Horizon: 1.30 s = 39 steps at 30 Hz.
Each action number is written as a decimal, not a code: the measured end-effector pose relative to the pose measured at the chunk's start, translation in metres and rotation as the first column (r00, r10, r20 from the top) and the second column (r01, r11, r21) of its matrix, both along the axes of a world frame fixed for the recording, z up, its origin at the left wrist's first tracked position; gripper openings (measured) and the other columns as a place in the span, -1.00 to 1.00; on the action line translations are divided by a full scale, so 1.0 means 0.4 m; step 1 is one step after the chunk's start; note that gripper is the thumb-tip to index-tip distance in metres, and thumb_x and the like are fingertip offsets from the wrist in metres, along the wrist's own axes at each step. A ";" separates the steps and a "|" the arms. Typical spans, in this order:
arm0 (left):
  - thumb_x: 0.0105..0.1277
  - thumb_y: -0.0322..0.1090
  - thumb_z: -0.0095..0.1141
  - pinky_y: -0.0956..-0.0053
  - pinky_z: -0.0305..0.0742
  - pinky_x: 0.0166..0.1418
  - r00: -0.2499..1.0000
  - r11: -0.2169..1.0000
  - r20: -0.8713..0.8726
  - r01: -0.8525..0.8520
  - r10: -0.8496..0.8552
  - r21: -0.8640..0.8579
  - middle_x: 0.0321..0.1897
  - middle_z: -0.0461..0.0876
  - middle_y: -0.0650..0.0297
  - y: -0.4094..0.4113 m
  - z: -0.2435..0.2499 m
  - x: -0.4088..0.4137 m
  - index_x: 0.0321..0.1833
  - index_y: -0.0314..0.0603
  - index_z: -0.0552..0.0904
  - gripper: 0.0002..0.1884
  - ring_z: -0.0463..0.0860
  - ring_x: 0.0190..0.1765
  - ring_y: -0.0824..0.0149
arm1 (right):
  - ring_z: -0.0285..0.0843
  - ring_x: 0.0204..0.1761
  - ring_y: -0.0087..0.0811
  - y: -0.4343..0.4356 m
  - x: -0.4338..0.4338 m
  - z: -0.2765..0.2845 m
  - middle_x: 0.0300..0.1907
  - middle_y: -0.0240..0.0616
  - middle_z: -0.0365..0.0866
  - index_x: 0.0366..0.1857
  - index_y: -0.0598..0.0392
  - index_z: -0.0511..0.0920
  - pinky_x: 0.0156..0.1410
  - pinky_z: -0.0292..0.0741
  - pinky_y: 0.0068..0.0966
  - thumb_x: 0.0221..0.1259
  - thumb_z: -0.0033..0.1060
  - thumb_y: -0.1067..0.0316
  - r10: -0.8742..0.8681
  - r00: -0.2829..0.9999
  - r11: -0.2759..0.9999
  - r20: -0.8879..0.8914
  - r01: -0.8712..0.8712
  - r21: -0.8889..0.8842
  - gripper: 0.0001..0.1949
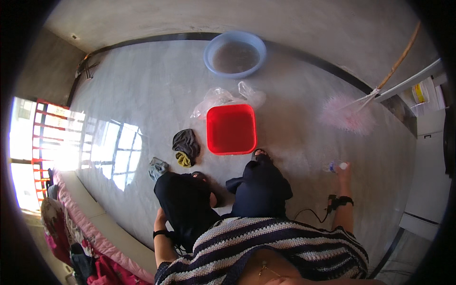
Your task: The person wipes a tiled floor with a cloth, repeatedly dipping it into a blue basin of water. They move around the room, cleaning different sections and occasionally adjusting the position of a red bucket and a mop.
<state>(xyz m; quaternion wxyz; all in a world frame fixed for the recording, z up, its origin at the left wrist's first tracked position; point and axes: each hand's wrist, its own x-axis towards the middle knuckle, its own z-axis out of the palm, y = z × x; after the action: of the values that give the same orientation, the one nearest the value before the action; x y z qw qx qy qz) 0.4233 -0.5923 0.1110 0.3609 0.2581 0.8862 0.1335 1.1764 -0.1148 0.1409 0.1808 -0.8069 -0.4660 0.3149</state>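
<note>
My right hand [345, 173], out to the right side, holds a small clear plastic bottle [332, 166] by its white-capped end. The bottle has a blue label and points left, low over the floor. My left hand [160, 216] hangs beside my left knee, its fingers mostly hidden by the dark trouser leg. Between and ahead of my feet stands a red square plastic bucket [231, 130]. To its left lie a crumpled dark grey cloth [186, 142], a yellow-green cloth [183, 159] and a grey-green cloth [157, 169].
Clear plastic bags [217, 99] lie behind the bucket. A light blue basin [235, 73] holding murky water stands by the wall. At right are a fluffy pink thing [351, 114], a wooden stick [399, 67] and a white cabinet [425, 171]. A bed with pink bedding [82, 217] is at left.
</note>
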 end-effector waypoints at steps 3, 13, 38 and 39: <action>0.27 -0.21 0.04 0.17 0.54 -0.09 1.000 0.997 0.031 -0.003 0.001 0.075 -0.20 0.67 -0.10 0.001 -0.044 -0.008 -0.10 -0.21 0.64 -0.73 0.64 -0.07 -0.12 | 0.53 -0.03 -0.31 -0.027 0.172 -0.091 0.05 -0.06 0.47 0.18 0.21 0.31 -0.02 0.54 -0.40 0.08 0.40 0.30 -0.109 0.991 0.994 0.082 0.107 0.023 -0.40; 0.26 -0.23 0.03 0.33 0.60 -0.11 0.797 0.774 0.121 0.604 -0.592 -0.193 -0.25 0.72 0.13 -0.101 -0.021 -0.008 -0.09 -0.20 0.67 -0.72 0.70 -0.18 0.20 | 0.44 0.13 -0.25 -0.105 0.227 -0.234 0.17 -0.11 0.40 0.46 0.08 -0.06 0.18 0.45 -0.33 0.09 0.40 0.15 -0.282 0.953 0.954 0.109 0.266 0.141 -0.07; 0.23 -0.05 0.15 0.36 0.58 -0.24 0.747 0.788 0.302 -0.457 0.592 -0.412 -0.25 0.70 0.14 -0.079 -0.039 0.593 0.00 -0.14 0.62 -0.61 0.70 -0.24 0.25 | 0.49 0.10 -0.41 0.190 -0.919 -0.057 0.09 -0.28 0.54 0.19 0.16 0.42 0.14 0.47 -0.39 0.32 0.16 0.13 0.331 0.511 0.417 -0.793 -0.833 -0.363 -0.55; 0.23 -0.05 0.15 0.36 0.58 -0.25 0.724 0.774 0.308 -0.488 0.617 -0.404 -0.26 0.70 0.14 -0.059 -0.044 0.631 0.00 -0.14 0.62 -0.61 0.70 -0.25 0.26 | 0.48 0.11 -0.43 0.194 -0.950 -0.011 0.09 -0.26 0.54 0.18 0.15 0.43 0.17 0.44 -0.41 0.32 0.13 0.17 0.344 0.554 0.346 -0.758 -0.825 -0.446 -0.58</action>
<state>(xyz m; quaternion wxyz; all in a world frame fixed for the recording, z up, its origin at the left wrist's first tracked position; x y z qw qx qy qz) 0.6756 -0.6160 0.0935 0.5214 -0.1135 0.8313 0.1554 0.7964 -0.0370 0.1364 -0.1945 -0.4337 -0.4793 0.7378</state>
